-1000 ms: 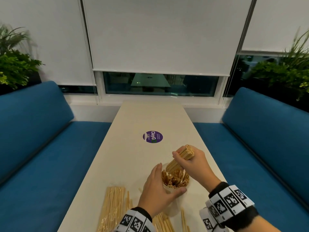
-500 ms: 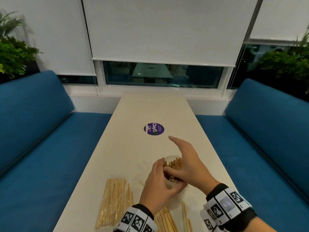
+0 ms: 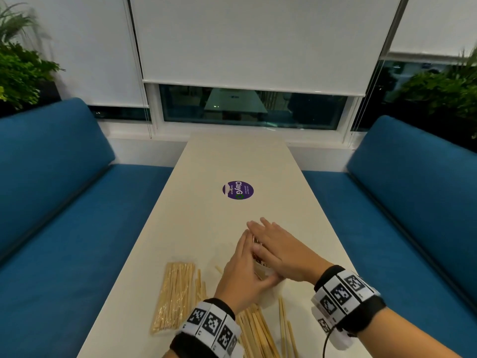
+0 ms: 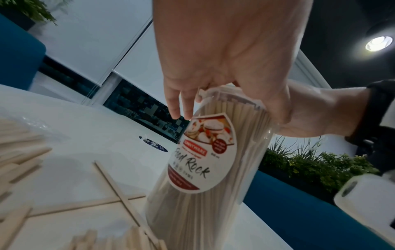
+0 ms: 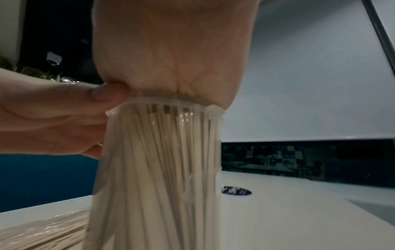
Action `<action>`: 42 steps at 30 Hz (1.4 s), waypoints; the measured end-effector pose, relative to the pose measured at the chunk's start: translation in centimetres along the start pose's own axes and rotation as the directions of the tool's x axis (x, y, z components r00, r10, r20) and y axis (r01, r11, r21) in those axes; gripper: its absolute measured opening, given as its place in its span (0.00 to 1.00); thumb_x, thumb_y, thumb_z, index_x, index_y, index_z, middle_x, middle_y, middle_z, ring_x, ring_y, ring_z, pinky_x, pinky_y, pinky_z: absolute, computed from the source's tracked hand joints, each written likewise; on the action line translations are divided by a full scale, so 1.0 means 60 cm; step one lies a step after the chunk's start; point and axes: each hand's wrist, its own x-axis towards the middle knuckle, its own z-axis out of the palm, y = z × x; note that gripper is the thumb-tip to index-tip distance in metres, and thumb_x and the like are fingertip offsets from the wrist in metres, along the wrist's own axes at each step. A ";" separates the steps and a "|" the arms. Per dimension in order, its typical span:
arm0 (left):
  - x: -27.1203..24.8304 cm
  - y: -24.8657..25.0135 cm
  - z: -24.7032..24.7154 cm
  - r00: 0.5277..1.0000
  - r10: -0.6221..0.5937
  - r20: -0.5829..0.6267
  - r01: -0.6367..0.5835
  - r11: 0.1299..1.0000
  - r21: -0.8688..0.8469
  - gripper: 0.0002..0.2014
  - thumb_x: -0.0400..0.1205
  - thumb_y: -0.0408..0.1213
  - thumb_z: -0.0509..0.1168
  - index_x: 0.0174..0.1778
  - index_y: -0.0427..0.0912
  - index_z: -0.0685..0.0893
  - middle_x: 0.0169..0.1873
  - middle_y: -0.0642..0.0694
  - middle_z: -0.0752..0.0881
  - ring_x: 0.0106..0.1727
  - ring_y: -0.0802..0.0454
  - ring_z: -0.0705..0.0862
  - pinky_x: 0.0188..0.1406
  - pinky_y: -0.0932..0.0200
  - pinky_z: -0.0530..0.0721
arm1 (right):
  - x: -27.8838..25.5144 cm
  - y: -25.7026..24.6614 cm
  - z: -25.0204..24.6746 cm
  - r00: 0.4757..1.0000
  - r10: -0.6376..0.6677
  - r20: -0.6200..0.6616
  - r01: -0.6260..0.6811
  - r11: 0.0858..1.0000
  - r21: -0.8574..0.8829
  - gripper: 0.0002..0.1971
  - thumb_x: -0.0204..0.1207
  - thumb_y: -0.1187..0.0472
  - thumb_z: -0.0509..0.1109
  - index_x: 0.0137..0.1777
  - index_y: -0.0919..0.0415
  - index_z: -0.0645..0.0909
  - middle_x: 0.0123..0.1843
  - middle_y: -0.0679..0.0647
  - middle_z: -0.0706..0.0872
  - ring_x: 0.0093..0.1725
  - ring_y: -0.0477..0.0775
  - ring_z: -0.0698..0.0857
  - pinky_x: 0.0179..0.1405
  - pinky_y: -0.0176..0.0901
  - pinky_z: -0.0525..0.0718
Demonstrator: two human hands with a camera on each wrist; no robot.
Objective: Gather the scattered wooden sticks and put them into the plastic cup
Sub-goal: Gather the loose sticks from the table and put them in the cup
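Observation:
A tall clear plastic cup (image 4: 205,169) (image 5: 156,169) with a red and white label stands on the white table (image 3: 232,161), packed with upright wooden sticks. My left hand (image 3: 241,264) grips it from the left near the rim, thumb against the rim in the right wrist view. My right hand (image 3: 276,244) lies flat over the mouth, palm pressing on the stick tops, fingers straight. Both hands hide most of the cup in the head view. Loose sticks (image 3: 255,332) (image 4: 119,191) lie near the table's front edge.
A bundle of sticks in clear wrap (image 3: 175,295) lies left of the cup. A purple round sticker (image 3: 238,190) marks the table's middle. Blue benches (image 3: 64,202) run along both sides, with plants (image 3: 20,71) behind them.
My right hand held a bunch of sticks over the cup, let them drop in, then opened and came down flat on the cup's mouth. My left hand kept its grip.

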 end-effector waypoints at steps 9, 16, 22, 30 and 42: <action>-0.084 -0.047 -0.083 0.931 -0.363 -0.029 0.359 0.930 -0.084 0.26 0.76 0.58 0.63 0.68 0.50 0.74 0.68 0.51 0.75 0.64 0.56 0.76 0.63 0.59 0.76 | -0.118 -0.023 0.071 0.658 0.680 -0.323 -0.404 0.681 0.611 0.15 0.80 0.57 0.64 0.65 0.58 0.72 0.55 0.54 0.79 0.48 0.45 0.78 0.41 0.30 0.75; -0.182 -0.102 -0.050 0.808 -0.578 0.119 0.587 0.807 -0.067 0.12 0.80 0.50 0.65 0.54 0.48 0.79 0.54 0.51 0.80 0.54 0.57 0.79 0.51 0.63 0.76 | -0.157 -0.070 0.177 0.566 0.799 0.204 -0.819 0.516 0.251 0.40 0.73 0.32 0.61 0.73 0.63 0.64 0.70 0.58 0.69 0.71 0.58 0.69 0.69 0.47 0.71; -0.199 -0.100 -0.029 0.816 -0.570 0.094 0.577 0.813 -0.085 0.10 0.80 0.47 0.65 0.52 0.47 0.80 0.53 0.50 0.81 0.54 0.57 0.80 0.49 0.66 0.74 | -0.138 -0.117 0.203 0.601 0.780 0.175 -0.796 0.562 0.227 0.41 0.61 0.31 0.72 0.66 0.57 0.65 0.64 0.53 0.70 0.66 0.54 0.71 0.63 0.44 0.76; -0.206 -0.089 -0.006 0.840 -0.535 0.089 0.542 0.833 -0.111 0.07 0.81 0.44 0.64 0.50 0.47 0.81 0.55 0.50 0.81 0.53 0.60 0.80 0.40 0.74 0.74 | -0.141 -0.123 0.214 0.632 0.757 0.164 -0.756 0.556 0.345 0.17 0.77 0.55 0.67 0.61 0.61 0.67 0.63 0.56 0.75 0.63 0.56 0.77 0.61 0.44 0.78; -0.209 -0.062 0.002 0.884 -0.467 0.023 0.467 0.879 -0.099 0.07 0.81 0.47 0.63 0.52 0.51 0.79 0.56 0.52 0.79 0.52 0.60 0.81 0.44 0.71 0.77 | -0.163 -0.131 0.195 0.665 0.697 0.268 -0.745 0.600 0.290 0.10 0.81 0.67 0.54 0.61 0.60 0.68 0.63 0.56 0.75 0.49 0.51 0.74 0.47 0.37 0.73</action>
